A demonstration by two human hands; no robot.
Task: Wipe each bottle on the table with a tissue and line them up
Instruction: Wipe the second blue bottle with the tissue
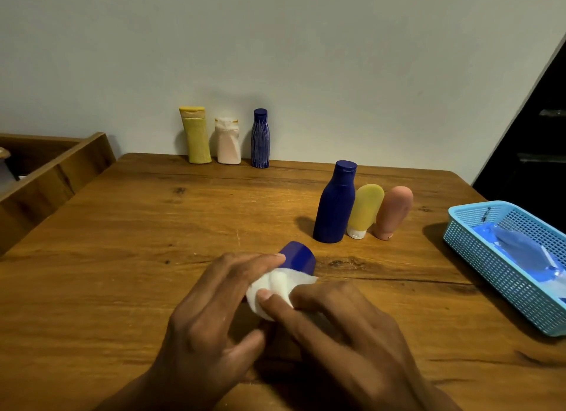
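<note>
Left hand [211,312] grips the dark blue bottle [298,257], tilted low over the worktop [153,227] near the front, so its body faces the right hand [340,325], which pinches a white tissue [275,288] against it. Three bottles [228,139] stand lined up at the wall, likely wiped; three more [364,205] wait mid-worktop.

A dark blue bottle [298,257] lies tilted at six o'clock on the table, its cap pointing toward one o'clock, a white tissue [272,288] wrapped round its body. At two o'clock a tall blue bottle [335,204], an inverted yellow tube [364,210] and a pink tube [393,211] stand touching. At twelve o'clock stand a yellow bottle [196,136], a cream bottle [228,142] and a striped blue bottle [260,139].
</note>
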